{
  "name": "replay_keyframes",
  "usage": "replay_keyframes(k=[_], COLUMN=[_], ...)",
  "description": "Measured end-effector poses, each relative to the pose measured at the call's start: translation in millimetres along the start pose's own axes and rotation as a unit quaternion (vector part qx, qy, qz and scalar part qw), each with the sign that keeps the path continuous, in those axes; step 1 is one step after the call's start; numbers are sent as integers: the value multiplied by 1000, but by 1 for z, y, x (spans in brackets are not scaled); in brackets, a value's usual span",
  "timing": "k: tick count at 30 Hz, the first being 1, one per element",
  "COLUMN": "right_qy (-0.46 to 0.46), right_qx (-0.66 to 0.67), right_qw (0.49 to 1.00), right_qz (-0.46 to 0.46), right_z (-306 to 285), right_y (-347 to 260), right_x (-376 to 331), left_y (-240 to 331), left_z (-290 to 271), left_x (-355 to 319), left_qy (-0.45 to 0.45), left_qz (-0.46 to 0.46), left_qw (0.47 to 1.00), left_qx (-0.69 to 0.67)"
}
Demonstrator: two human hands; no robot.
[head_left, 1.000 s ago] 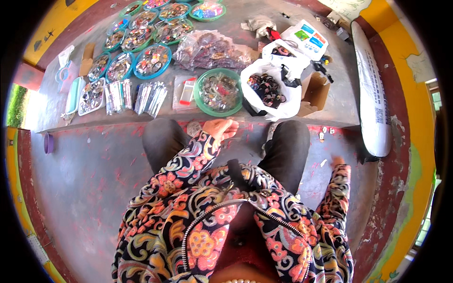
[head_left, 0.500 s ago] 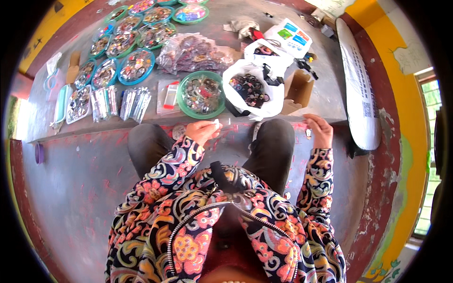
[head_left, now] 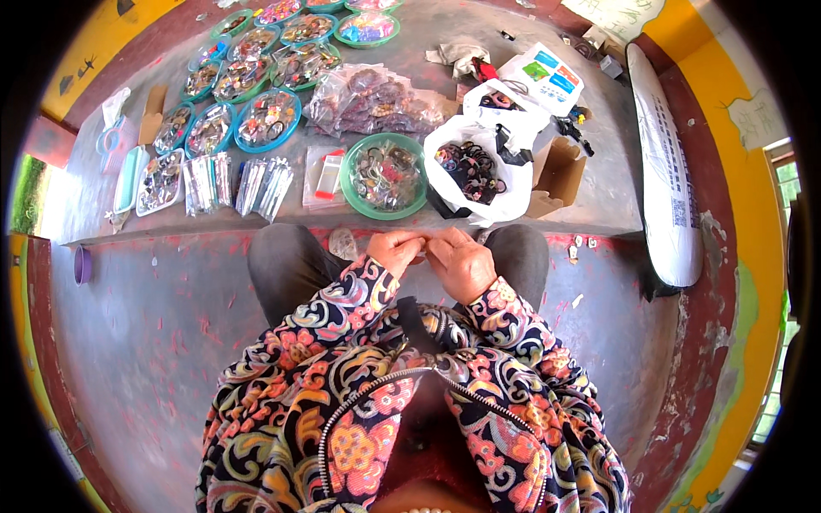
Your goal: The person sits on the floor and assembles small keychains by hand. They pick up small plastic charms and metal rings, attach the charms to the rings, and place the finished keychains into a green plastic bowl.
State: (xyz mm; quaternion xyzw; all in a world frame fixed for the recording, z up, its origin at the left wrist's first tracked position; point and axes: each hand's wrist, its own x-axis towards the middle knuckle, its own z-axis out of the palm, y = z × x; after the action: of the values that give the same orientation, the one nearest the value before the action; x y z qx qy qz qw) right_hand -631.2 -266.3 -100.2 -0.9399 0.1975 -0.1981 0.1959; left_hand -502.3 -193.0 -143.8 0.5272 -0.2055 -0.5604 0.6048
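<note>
Concrete ledge (head_left: 616, 184) crowded with trays; red-flecked floor (head_left: 162, 342) below.

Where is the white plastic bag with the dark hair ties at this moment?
In the head view, the white plastic bag lies on the grey ledge right of centre, between the green bowl and the open cardboard box, beyond the two hands.

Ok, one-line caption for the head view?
Left hand and right hand meet over the lap, fingertips pinching something small, before a green bowl of hair ties.
</note>
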Motion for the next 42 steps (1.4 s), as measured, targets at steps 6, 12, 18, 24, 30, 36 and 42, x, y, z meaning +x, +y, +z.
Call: replay_keyframes(k=[6,12,18,24,30,36,42], right_qy=[-10,-23,-48,-69,-98,-143,-101], right_qx=[-35,-49,-41,6,40,63,117], right_qw=[997,995,994,994,989,984,988], right_qz=[-73,-81,-89,-87,-106,-85,-20], right_z=[2,9,12,19,15,20,22], right_y=[-3,3,7,6,2,10,14], right_x=[-3,-5,-8,-4,4,7,17], left_y=[-5,-18,-29,-50,-45,-37,-28], left_z=[6,-1,-11,-34,-34,-34,-30], left_x=[-1,4,17,27,30,33,35], left_qy=[41,40,31,2,-2,-13,36], left_qz=[109,62,-23,58,176,205,215], left_qw=[983,988,999,989,941,886,940], left_qx=[139,134,27,133,288,416,261])
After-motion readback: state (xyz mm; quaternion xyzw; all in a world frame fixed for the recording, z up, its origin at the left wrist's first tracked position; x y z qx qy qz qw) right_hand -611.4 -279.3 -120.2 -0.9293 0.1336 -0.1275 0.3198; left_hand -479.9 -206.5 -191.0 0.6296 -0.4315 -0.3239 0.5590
